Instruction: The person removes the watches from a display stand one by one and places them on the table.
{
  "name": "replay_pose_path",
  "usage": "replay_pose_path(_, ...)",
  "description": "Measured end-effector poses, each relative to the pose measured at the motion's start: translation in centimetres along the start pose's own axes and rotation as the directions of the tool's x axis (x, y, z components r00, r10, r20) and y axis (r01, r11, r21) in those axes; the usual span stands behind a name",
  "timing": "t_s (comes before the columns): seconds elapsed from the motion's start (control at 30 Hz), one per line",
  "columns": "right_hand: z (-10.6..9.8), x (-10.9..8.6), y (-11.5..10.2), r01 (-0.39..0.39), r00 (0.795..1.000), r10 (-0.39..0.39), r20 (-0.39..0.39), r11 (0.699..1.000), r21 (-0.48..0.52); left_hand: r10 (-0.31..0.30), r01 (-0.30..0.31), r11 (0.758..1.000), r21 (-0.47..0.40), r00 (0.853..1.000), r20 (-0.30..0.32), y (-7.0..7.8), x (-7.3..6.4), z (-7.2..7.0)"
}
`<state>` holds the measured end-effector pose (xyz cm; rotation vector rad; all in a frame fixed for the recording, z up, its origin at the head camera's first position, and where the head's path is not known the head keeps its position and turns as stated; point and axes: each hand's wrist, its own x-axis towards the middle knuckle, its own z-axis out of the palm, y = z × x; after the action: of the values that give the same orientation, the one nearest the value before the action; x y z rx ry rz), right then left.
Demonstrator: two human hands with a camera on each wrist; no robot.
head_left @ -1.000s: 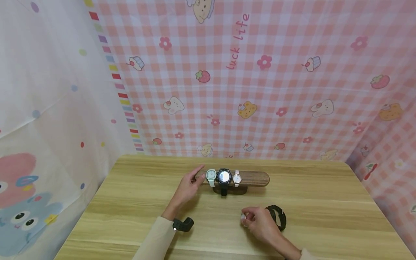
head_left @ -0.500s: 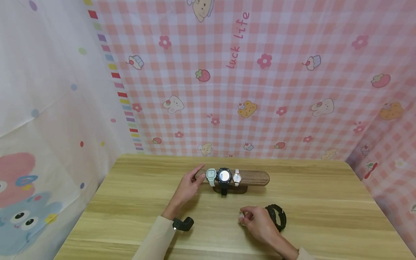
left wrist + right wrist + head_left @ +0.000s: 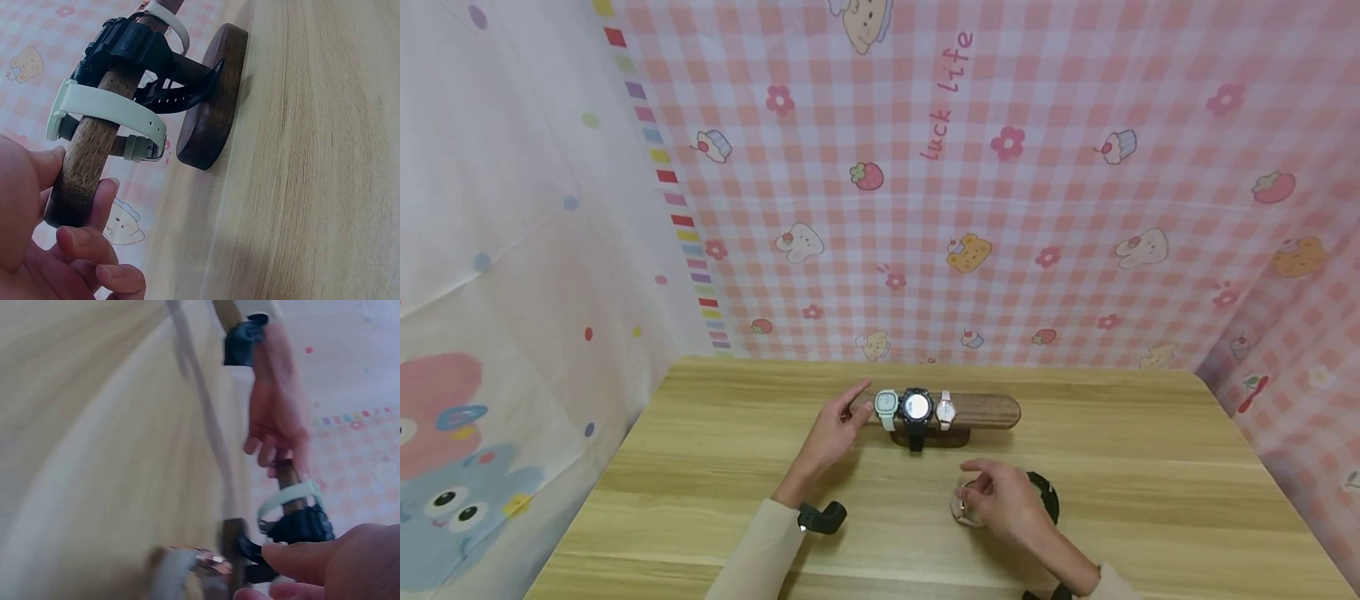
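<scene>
Right hand [image 3: 1006, 500] shifted, fingers apart near one watch [image 3: 194, 562], left hand [image 3: 837, 429] gripping three-watch stand [image 3: 983, 412]

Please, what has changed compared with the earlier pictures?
The right hand moved slightly forward and right; more of the small watch shows. Whether it is still held, I cannot tell. The left hand stayed on the wooden stand; so did its three watches.

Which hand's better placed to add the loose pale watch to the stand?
Probably the right hand: it's at that watch and nearer the stand's bare end; the left hand grips the other.
</scene>
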<state>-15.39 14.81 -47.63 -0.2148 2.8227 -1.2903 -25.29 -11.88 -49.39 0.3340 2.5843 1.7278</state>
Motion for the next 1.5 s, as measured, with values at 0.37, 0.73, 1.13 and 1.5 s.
replay_pose_path(0.37, -2.5, 3.5, -0.7, 0.089, 0.992, -0.090, -0.086, 0.996, -0.019, -0.004, 0.004, 1.000, -0.003, 1.000, -0.015, -0.1, -0.1, 0.0)
replay_pose_path(0.73, -2.1, 6.5, -1.2, 0.214, 0.965, -0.219, -0.147, 0.976, -0.048, -0.029, 0.029, 1.000, -0.001, 0.999, -0.015, -0.2, 0.3, 0.1)
replay_pose_path(1.13, -1.4, 7.6, -1.1, 0.173, 0.976, -0.177, -0.129, 0.984, -0.047, -0.012, 0.012, 1.000, -0.002, 1.000, -0.010, -0.3, 0.1, 0.0)
replay_pose_path(1.5, -1.1, 7.9, -1.6, 0.162, 0.977, -0.170, -0.127, 0.984, -0.074, -0.018, 0.018, 1.000, -0.013, 1.000, -0.020, -0.3, 0.2, 0.3)
